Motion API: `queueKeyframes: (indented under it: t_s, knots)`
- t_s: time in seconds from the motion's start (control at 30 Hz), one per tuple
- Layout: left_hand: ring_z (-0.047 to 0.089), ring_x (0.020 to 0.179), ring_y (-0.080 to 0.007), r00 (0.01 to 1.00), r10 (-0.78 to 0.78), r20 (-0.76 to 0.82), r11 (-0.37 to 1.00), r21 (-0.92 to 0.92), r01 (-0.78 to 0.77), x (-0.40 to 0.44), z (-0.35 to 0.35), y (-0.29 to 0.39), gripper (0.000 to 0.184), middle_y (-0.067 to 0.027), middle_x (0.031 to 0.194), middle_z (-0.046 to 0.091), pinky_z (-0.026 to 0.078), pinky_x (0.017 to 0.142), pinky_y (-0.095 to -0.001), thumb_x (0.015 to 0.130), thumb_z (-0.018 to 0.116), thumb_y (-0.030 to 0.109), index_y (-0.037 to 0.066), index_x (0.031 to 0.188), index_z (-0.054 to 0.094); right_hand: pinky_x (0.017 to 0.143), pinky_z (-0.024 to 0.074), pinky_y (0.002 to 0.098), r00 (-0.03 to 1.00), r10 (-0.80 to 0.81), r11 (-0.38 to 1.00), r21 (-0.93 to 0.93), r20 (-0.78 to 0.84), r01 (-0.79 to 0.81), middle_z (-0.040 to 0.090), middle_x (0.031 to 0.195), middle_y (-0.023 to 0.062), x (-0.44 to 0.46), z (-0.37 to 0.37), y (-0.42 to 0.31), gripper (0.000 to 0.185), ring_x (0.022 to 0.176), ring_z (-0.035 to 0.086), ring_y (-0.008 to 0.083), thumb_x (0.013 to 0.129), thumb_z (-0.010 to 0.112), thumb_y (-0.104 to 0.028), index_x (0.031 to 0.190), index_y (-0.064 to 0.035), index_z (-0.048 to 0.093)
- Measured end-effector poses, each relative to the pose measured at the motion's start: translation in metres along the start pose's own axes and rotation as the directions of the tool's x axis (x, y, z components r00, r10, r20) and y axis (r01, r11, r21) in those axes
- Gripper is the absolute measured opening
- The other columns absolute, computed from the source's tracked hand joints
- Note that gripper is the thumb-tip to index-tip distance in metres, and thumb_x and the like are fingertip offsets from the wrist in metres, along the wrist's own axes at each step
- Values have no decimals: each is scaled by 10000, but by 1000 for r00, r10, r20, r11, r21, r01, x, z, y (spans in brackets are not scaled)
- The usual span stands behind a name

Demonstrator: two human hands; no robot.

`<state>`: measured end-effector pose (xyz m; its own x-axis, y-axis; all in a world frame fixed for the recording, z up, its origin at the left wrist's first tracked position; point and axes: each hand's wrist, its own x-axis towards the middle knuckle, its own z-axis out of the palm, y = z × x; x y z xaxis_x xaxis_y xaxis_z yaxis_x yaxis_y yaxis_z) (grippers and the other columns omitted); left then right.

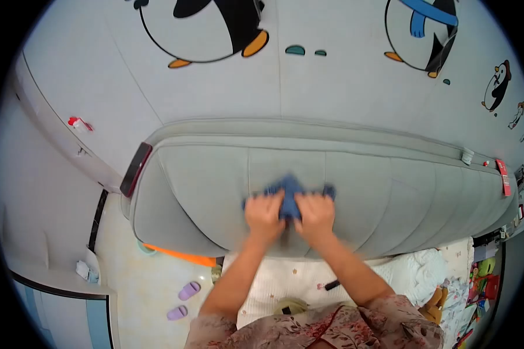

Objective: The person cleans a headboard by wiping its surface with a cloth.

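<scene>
Floral top (332, 326) fills the near edge, forearms reaching out from it. Blue cloth (290, 198) is against or just over the grey sofa (361, 198), bunched between left hand (264, 216) and right hand (317, 215). Long axis looks side to side, middle peaking away from the body. Both hands have fingers curled, gripping the cloth, ends poking past each. Neither hand clearly nearer; blur hides exact finger contact.

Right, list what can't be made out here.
All in the head view:
- Blue cloth: full shape lost to blur, partly covered by left hand and right hand.
- Upper-left penguin: head cut off by the top edge.
- Red card: any lettering too small to read.
- Small black object: too small to identify.
</scene>
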<state>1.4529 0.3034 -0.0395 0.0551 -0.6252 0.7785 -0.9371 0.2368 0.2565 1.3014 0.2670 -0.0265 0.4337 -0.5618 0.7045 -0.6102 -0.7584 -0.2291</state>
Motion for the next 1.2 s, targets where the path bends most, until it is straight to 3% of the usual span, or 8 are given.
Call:
queueKeyframes:
  t_s: [0.2, 0.3, 0.4, 0.53, 0.7, 0.8, 1.0, 1.2]
  knots:
    - [638, 732, -307, 989, -61, 135, 987, -140, 80, -35, -16, -1, 453, -90, 779, 667, 475, 700, -421, 550, 682, 36, 105, 997, 719, 750, 489, 434, 971, 1, 973, 225, 238, -56, 694, 892, 106, -11, -31, 1, 386, 837, 661, 309, 616, 704, -118, 999, -77, 693]
    - [643, 900, -328, 999, 2, 39, 1000, 17, -2, 58, -39, -10, 484, -119, 944, 698, 478, 796, -432, 575, 708, 22, 124, 1048, 709, 884, 444, 463, 985, 20, 997, 67, 170, -32, 660, 1037, 149, 70, -60, -8, 358, 1017, 606, 343, 720, 701, -121, 1076, -90, 677]
    - [624, 839, -317, 999, 28, -26, 998, 55, -27, 129, -32, -21, 430, -107, 842, 659, 441, 745, -434, 643, 684, 28, 116, 1063, 701, 855, 433, 451, 999, 20, 999, -37, 50, -18, 631, 993, 128, 132, -36, 10, 390, 986, 601, 332, 706, 744, -134, 1084, -87, 660]
    - [592, 733, -272, 995, 29, -98, 993, 116, -18, 50, 10, -16, 470, -74, 748, 618, 396, 664, -409, 582, 680, 45, 76, 1050, 709, 759, 412, 431, 994, -84, 993, -87, -70, 78, 576, 860, 111, 52, 0, 11, 381, 859, 583, 299, 610, 768, -114, 966, -77, 637]
    - [535, 652, -247, 996, -32, -84, 999, 13, 33, -72, 7, 12, 537, -34, 685, 559, 360, 611, -382, 511, 667, 50, 62, 1046, 714, 676, 397, 393, 990, -135, 991, 18, 25, 135, 549, 749, 63, -42, -8, 1, 333, 736, 568, 254, 533, 760, -124, 828, -99, 608]
    - [574, 687, -252, 996, 42, 76, 997, -66, -36, -54, -14, 5, 525, -45, 700, 585, 401, 649, -383, 519, 679, 30, 90, 1039, 719, 714, 431, 394, 964, -115, 980, 185, 242, 70, 593, 816, 69, -25, -38, 3, 338, 813, 609, 277, 571, 769, -107, 883, -108, 637]
    - [606, 811, -285, 995, 57, -83, 995, 87, -50, 121, -33, -19, 517, -65, 817, 638, 408, 717, -413, 593, 678, 25, 99, 1105, 697, 775, 422, 420, 995, -51, 998, -28, -88, 49, 589, 885, 104, 124, -33, 10, 310, 859, 595, 309, 676, 752, -119, 961, -102, 632]
    - [569, 734, -266, 997, -61, -52, 995, 72, 65, -9, 10, 3, 525, -58, 772, 617, 385, 671, -397, 506, 672, 52, 73, 1030, 701, 677, 407, 402, 995, -99, 995, -27, 4, 99, 543, 763, 79, 12, 3, 3, 266, 768, 573, 272, 592, 718, -122, 825, -90, 596]
